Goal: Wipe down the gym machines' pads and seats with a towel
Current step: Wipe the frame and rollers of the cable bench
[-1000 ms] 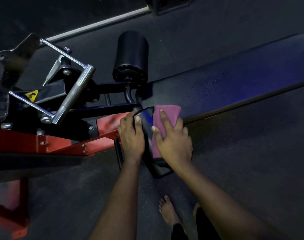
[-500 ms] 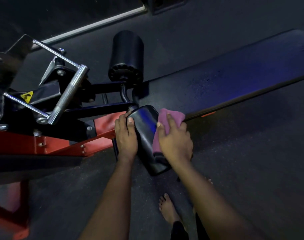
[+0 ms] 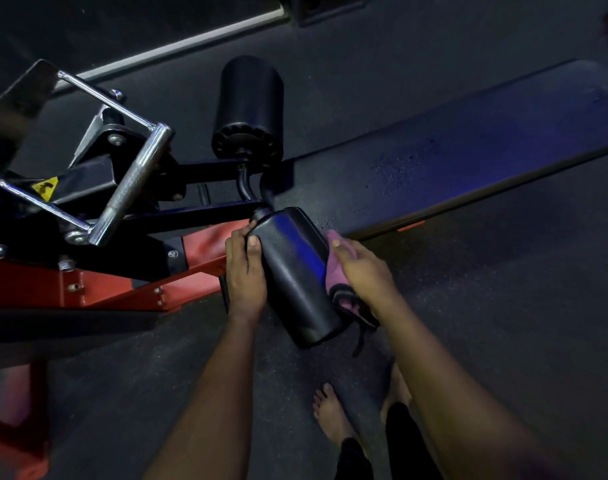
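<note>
A black roller pad juts toward me from the machine's black arm. My left hand grips its left side, thumb on top. My right hand holds a pink towel against the pad's right side, fingers curled over the cloth; part of the towel bunches below the hand. A second black roller pad stands further back. The long black bench pad stretches to the right.
A chrome handle with thin chrome rods sits at the left on the black frame. The red steel frame runs low at the left. My bare feet stand on the dark rubber floor below the pad.
My right hand has slid the towel from the top of the roller pad round to its right side and downward. My left hand has stayed on the pad's left side.
</note>
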